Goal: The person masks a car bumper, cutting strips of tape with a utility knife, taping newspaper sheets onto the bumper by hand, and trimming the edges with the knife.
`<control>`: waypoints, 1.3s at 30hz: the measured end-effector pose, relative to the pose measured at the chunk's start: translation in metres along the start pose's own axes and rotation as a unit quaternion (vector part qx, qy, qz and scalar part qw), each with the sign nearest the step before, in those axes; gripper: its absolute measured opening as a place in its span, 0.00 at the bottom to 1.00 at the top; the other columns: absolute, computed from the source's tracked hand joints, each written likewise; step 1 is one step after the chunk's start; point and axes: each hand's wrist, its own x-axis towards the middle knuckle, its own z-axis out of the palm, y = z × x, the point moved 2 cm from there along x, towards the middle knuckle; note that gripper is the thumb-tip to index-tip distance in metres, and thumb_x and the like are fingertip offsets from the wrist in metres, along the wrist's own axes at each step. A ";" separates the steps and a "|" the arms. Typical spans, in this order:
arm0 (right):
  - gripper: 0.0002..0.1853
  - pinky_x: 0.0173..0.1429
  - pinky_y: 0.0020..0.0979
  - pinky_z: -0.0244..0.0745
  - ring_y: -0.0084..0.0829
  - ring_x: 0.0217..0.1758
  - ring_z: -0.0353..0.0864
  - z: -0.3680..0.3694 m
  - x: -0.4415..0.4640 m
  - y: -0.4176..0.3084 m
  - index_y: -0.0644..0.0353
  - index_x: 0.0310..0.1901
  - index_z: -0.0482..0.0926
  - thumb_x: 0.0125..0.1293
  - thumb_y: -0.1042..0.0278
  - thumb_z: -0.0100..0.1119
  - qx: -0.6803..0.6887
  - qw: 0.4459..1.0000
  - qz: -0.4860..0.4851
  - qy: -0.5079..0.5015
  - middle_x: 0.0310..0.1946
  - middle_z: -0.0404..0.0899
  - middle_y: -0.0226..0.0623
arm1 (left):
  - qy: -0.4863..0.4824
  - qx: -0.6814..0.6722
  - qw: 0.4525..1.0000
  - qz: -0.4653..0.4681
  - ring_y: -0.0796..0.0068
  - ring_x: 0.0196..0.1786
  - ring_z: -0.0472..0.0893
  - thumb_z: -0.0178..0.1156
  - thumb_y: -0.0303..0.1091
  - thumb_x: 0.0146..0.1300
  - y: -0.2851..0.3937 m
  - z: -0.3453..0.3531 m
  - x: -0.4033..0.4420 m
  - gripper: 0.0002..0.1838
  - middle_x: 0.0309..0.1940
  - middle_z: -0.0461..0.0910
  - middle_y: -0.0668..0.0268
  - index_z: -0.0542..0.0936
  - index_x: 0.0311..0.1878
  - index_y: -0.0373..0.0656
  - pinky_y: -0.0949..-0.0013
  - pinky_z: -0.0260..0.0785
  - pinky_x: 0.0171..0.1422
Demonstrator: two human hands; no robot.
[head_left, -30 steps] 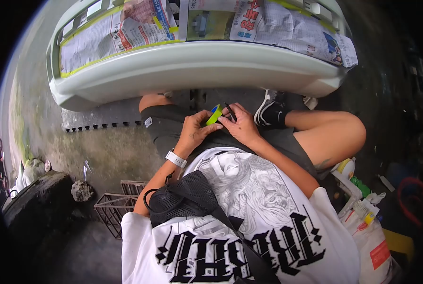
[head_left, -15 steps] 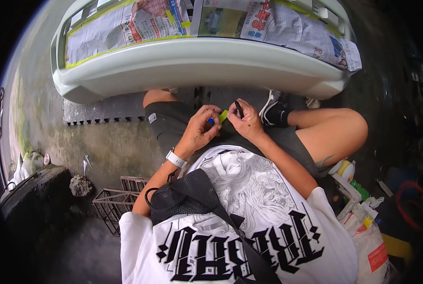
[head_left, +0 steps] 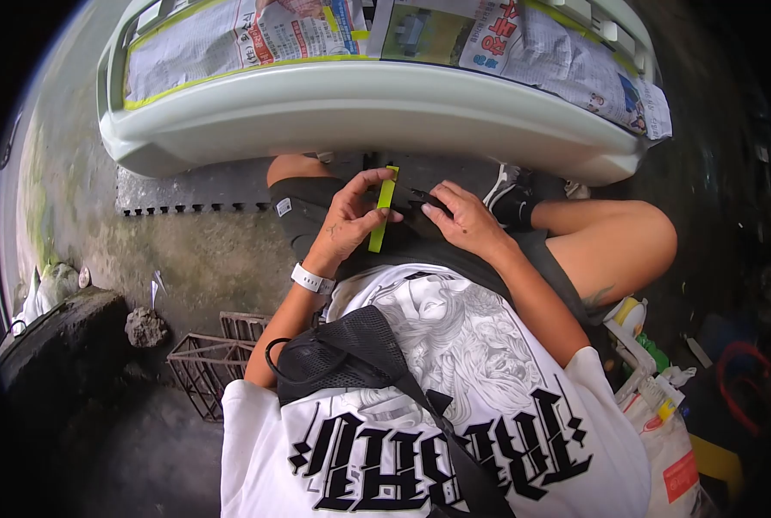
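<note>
Above my lap, my left hand point(head_left: 353, 216) pinches a yellow-green tape strip point(head_left: 384, 211) between fingers and thumb; the strip runs lengthwise, one end toward my body. To its right, my right hand point(head_left: 465, 216) is closed on a slim black tool point(head_left: 430, 200), whose thin tip points toward the strip without visibly touching it. Whether the tool is a knife or a pen is too small to tell. Beyond both hands lies a pale green bumper-like panel point(head_left: 368, 108), with newspaper point(head_left: 204, 53) fixed along it by yellow-green tape.
Dark floor mats point(head_left: 195, 184) extend under the panel. A rusty metal frame point(head_left: 206, 367) and a rough stone point(head_left: 146, 328) are at the lower left. On the right side lie a white bag point(head_left: 666, 449) and several small items. My crossed legs flank the hands.
The tape strip has been lengthened or straightened out in my left hand, and the roll's blue core no longer shows. My right hand has moved slightly right, and the tool now points left.
</note>
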 end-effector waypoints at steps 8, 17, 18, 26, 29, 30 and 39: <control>0.10 0.44 0.50 0.78 0.57 0.43 0.84 0.002 0.010 0.003 0.62 0.47 0.82 0.74 0.65 0.67 -0.090 0.994 -0.007 -0.058 0.41 0.81 0.44 | -0.015 0.002 1.000 -0.011 0.62 0.52 0.90 0.63 0.20 0.67 0.008 0.003 0.002 0.40 0.74 0.71 0.54 0.62 0.81 0.40 0.63 0.83 0.61; 0.20 0.48 0.35 0.80 0.36 0.42 0.86 0.029 0.014 0.009 0.63 0.53 0.83 0.67 0.60 0.78 0.138 0.989 0.058 0.009 0.41 0.83 0.39 | 0.057 -0.226 0.972 0.020 0.58 0.63 0.86 0.68 0.20 0.66 0.012 0.001 0.004 0.50 0.76 0.69 0.52 0.51 0.86 0.46 0.58 0.81 0.68; 0.23 0.50 0.35 0.81 0.35 0.45 0.86 0.043 0.015 0.009 0.61 0.55 0.82 0.65 0.59 0.80 0.151 0.988 0.021 0.031 0.43 0.84 0.38 | 0.084 -0.235 0.968 0.016 0.66 0.53 0.89 0.73 0.27 0.65 0.012 0.009 0.006 0.53 0.77 0.70 0.55 0.51 0.87 0.48 0.76 0.86 0.37; 0.17 0.59 0.50 0.80 0.62 0.57 0.85 0.081 0.020 0.123 0.58 0.59 0.81 0.70 0.67 0.65 -0.006 0.980 0.191 -0.045 0.52 0.87 0.55 | 0.197 0.210 0.957 -0.027 0.70 0.52 0.86 0.69 0.28 0.73 -0.010 -0.053 -0.026 0.42 0.63 0.79 0.55 0.60 0.85 0.47 0.70 0.80 0.56; 0.17 0.61 0.51 0.81 0.59 0.59 0.84 0.096 0.021 0.203 0.60 0.58 0.81 0.70 0.65 0.64 -0.114 0.957 0.256 -0.067 0.54 0.86 0.53 | 0.225 0.193 0.955 0.001 0.72 0.56 0.83 0.70 0.29 0.72 0.006 -0.067 -0.042 0.40 0.59 0.80 0.58 0.63 0.84 0.44 0.68 0.77 0.61; 0.19 0.62 0.51 0.81 0.58 0.60 0.84 0.096 0.024 0.211 0.60 0.59 0.81 0.69 0.63 0.65 -0.171 0.942 0.283 -0.063 0.54 0.86 0.53 | 0.235 0.208 0.949 0.021 0.72 0.57 0.82 0.70 0.29 0.72 0.021 -0.066 -0.046 0.40 0.58 0.80 0.59 0.63 0.84 0.44 0.67 0.76 0.64; 0.19 0.58 0.49 0.83 0.54 0.56 0.86 0.074 0.037 0.110 0.59 0.59 0.82 0.72 0.59 0.67 -0.223 0.959 0.145 -0.098 0.58 0.83 0.51 | 0.125 0.317 0.932 0.122 0.63 0.53 0.85 0.67 0.53 0.72 0.167 -0.036 -0.028 0.45 0.57 0.82 0.55 0.65 0.81 0.33 0.60 0.75 0.65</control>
